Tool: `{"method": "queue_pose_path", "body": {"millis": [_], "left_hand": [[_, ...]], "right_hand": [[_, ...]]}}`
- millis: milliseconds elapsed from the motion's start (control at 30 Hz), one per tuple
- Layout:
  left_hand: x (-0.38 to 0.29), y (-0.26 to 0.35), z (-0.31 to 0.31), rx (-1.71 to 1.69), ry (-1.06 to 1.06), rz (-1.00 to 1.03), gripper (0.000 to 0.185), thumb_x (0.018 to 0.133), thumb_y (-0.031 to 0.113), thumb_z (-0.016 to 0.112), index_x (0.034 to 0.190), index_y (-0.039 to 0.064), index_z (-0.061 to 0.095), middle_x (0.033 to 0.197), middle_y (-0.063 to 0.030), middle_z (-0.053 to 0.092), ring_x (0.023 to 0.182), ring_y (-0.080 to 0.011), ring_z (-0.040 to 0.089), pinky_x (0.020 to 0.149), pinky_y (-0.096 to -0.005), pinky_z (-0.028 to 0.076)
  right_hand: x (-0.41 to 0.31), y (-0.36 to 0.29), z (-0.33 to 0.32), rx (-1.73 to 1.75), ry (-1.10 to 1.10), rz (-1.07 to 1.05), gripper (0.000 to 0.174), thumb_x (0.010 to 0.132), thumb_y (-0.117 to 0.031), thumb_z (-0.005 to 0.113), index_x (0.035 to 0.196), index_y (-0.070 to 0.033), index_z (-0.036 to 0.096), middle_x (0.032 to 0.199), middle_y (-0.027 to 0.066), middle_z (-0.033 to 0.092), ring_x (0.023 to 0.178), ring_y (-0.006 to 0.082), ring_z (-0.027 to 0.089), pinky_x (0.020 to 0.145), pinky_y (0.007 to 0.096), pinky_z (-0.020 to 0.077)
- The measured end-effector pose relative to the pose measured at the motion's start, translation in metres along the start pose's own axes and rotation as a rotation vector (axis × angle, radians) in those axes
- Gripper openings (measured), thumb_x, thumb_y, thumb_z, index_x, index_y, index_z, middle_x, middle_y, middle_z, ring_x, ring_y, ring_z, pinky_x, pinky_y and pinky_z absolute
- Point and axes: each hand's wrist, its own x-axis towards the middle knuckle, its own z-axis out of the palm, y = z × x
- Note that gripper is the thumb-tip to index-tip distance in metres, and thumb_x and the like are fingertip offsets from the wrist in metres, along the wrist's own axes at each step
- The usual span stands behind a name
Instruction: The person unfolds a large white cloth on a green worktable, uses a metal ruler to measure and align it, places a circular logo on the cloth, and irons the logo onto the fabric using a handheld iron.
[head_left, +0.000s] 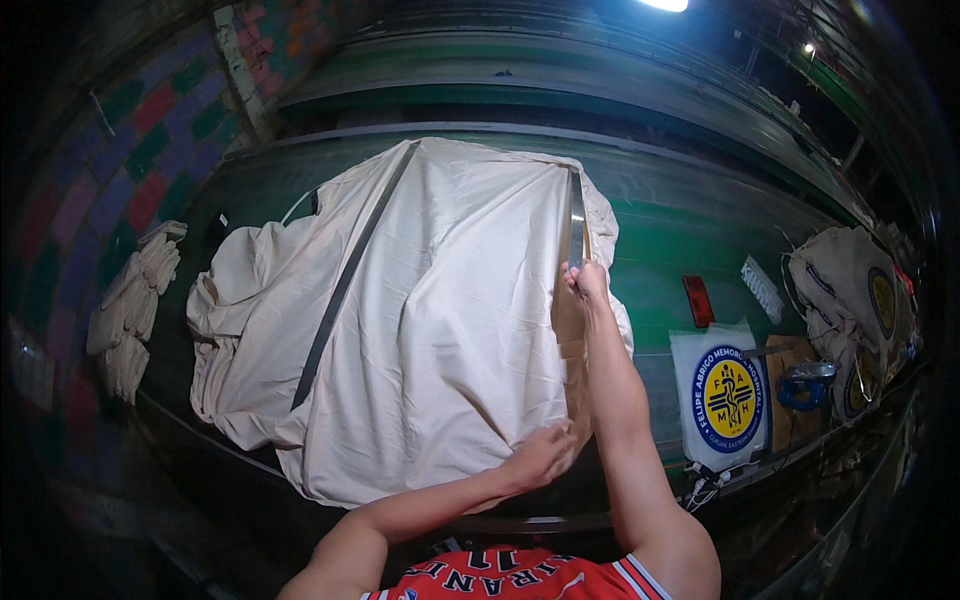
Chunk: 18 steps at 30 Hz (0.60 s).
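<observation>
A large piece of cream fabric (465, 300) lies spread and wrinkled over the green table (660, 240). Along its right side runs a metal strip (577, 217), whose near end my right hand (587, 279) grips, arm stretched forward. My left hand (541, 456) rests at the fabric's near right corner, fingers bent; whether it pinches the cloth cannot be made out. A second, dark straight strip (352, 281) crosses the left part of the fabric on a slant. Between the right strip and the cloth's edge a brownish band (571, 360) shows.
Folded cream cloths (139, 315) are stacked at the far left. Rightward lie a red phone-like object (698, 301), a white plastic piece (762, 289), a sheet with a round printed emblem (726, 397), a blue tool (806, 386) on a brown board, cables (705, 480) and printed fabric bags (855, 300).
</observation>
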Motion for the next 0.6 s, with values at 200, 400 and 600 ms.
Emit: {"method": "queue_pose_path", "body": {"millis": [200,400,600], "left_hand": [[-0.044,0.000,-0.008,0.084,-0.256,-0.487,0.070,0.089,0.013,0.062,0.148,0.000,0.027,0.128,-0.0348,0.049,0.117,-0.0467,0.054,0.097,-0.0473,0.046],[-0.022,-0.002,0.017,-0.528,-0.593,-0.296,0.027,0.078,-0.010,0.050,0.105,-0.006,0.051,0.087,-0.0221,0.056,0.087,-0.0369,0.055,0.082,-0.0401,0.046],[0.002,-0.009,0.025,-0.313,-0.702,-0.155,0.026,0.083,0.004,0.062,0.105,-0.006,0.051,0.102,-0.0244,0.051,0.099,-0.0442,0.055,0.089,-0.0476,0.045]], "right_hand": [[0.041,0.003,-0.003,0.148,0.052,-0.022,0.025,0.092,0.006,0.040,0.099,0.005,0.063,0.075,0.0098,0.063,0.054,0.0118,0.054,0.046,0.0221,0.0450],[0.063,0.009,0.008,0.254,0.097,-0.047,0.039,0.081,0.013,0.033,0.116,0.010,0.049,0.092,0.0176,0.061,0.061,0.0195,0.059,0.050,0.0260,0.0524],[0.066,0.033,0.004,0.269,0.040,0.062,0.038,0.083,0.011,0.031,0.115,0.010,0.050,0.098,0.0198,0.062,0.062,0.0206,0.060,0.050,0.0260,0.0525]]}}
